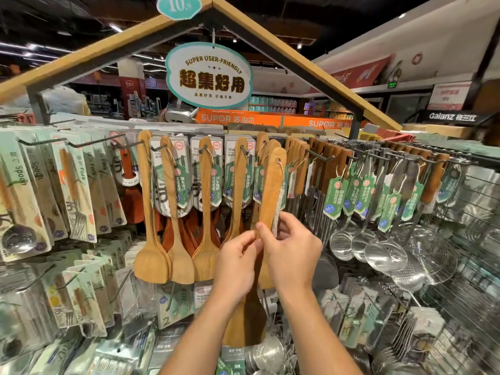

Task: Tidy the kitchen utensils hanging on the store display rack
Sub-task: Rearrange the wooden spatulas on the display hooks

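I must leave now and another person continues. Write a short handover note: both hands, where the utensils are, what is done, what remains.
Left hand: pinches the handle of the wooden spatula from the left.
Right hand: grips the same handle from the right, fingers around it and its paper tag.
The spatula is tilted; whether its top hole is on a hook cannot be told.
Done: the other wooden spatulas to the left hang on their hooks.
Left: hang this spatula straight on its hook, then check the steel ladles on the right.

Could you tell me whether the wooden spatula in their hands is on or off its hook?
Cannot tell. Both hands hold the spatula tilted, its top hole level with the hooks.
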